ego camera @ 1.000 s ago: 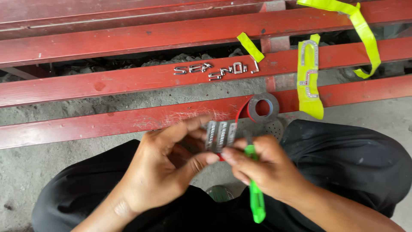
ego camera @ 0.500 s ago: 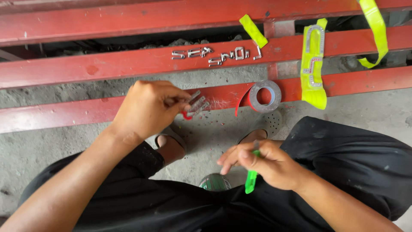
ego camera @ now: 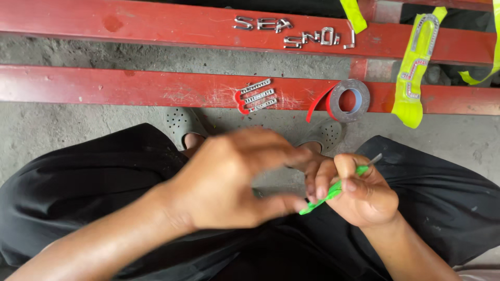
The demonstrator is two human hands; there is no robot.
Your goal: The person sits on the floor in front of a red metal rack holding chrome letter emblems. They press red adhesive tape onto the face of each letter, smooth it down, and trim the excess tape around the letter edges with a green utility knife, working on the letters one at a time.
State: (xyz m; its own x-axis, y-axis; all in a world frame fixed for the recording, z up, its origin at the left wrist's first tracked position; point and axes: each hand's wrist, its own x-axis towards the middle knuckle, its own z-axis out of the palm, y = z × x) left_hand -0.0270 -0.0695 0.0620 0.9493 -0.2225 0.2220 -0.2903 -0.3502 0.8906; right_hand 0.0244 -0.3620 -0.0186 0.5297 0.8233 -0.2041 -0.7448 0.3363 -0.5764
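Your right hand (ego camera: 364,195) grips the green craft knife (ego camera: 333,190), blade toward 2 o'clock, while your blurred, curled left hand (ego camera: 234,182), seemingly empty, closes in for fine two-handed knife work.

Three chrome strips (ego camera: 256,96), one tape roll (ego camera: 349,100), one green cutter (ego camera: 333,190).

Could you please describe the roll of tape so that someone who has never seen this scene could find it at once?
Start at the nearer red steel beam, the one just beyond the person's knees. Towards its right end lies a grey roll of tape, flat on its side, with a red strip curling off to its left. It is the only ring-shaped thing there; the small chrome bars to its left are straight.
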